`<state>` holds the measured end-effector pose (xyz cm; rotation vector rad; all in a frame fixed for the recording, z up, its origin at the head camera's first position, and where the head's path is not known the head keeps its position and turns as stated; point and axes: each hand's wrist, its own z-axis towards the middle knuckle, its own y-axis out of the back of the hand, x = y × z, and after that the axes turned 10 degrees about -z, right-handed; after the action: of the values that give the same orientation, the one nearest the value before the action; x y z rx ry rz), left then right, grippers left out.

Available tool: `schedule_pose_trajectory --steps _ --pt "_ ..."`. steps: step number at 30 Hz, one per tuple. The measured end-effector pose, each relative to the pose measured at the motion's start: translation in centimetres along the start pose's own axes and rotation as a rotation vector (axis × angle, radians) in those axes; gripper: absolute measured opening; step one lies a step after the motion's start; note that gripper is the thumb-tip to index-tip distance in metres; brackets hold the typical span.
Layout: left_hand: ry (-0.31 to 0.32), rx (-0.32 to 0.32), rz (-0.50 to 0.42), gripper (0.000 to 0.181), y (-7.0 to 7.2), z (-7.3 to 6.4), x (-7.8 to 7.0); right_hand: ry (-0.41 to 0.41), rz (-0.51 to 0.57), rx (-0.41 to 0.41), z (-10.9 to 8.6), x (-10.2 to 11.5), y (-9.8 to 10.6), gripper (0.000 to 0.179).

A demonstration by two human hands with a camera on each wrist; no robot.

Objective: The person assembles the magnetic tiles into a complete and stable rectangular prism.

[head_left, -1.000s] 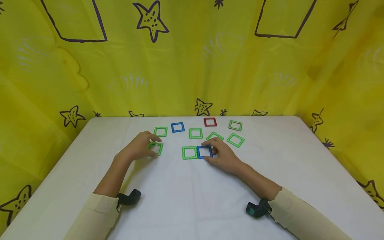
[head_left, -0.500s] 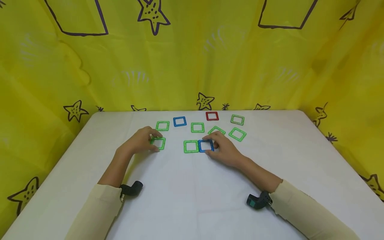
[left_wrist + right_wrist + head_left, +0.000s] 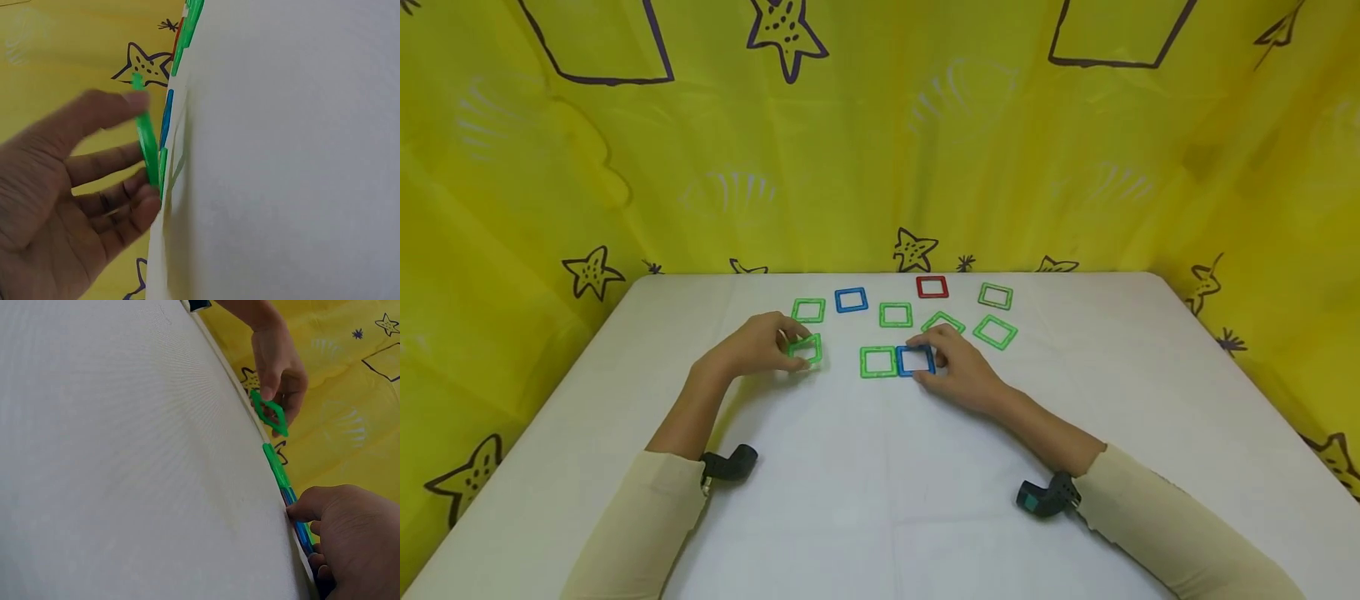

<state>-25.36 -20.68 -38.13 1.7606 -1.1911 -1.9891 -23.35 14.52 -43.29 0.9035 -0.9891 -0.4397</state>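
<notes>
My left hand (image 3: 763,345) pinches a green square frame tile (image 3: 820,348) between thumb and fingers. The tile is tilted and raised off the table, as the left wrist view shows with the green tile (image 3: 147,140) standing apart from the white surface. On the table, my right hand (image 3: 958,371) grips a blue square frame tile (image 3: 932,360) by its near and far edges. That blue tile lies flat, its left side against another green tile (image 3: 863,362). Curled fingers of the right hand are partly hidden behind its thumb in the right wrist view.
Farther back lie a green tile (image 3: 808,320), a blue tile (image 3: 852,310), a red tile (image 3: 932,296) and several more green tiles (image 3: 896,324). One green tile (image 3: 945,315) is partly covered by my right hand. A yellow patterned curtain (image 3: 850,167) borders the white table (image 3: 880,483).
The green tile in my left hand has come up off the table, tilted, and shifted slightly right. My right hand stays on the blue tile. The head view has tipped down slightly.
</notes>
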Motion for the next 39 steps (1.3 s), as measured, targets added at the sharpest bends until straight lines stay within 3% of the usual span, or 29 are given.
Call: schedule_pose_trajectory --steps 6,10,14,22,39 --pt "-0.126 -0.037 -0.145 0.047 -0.7 0.2 -1.2 -0.025 0.004 0.0 -0.2 0.4 -0.2 0.046" --pt "-0.225 -0.062 -0.203 0.045 -1.6 0.8 -2.3 -0.019 0.017 0.007 -0.2 0.4 0.0 0.05" --pt "-0.284 -0.061 -0.245 0.047 -2.8 1.1 -2.9 -0.019 0.047 0.026 -0.1 0.4 0.1 0.055" --pt "-0.292 -0.094 -0.241 0.054 -3.1 0.9 -2.9 -0.015 0.071 0.002 -0.1 0.5 0.4 0.057" --pt "-0.254 -0.052 -0.209 0.052 -3.3 1.6 -2.7 0.008 0.075 -0.016 0.0 -0.5 0.3 0.05"
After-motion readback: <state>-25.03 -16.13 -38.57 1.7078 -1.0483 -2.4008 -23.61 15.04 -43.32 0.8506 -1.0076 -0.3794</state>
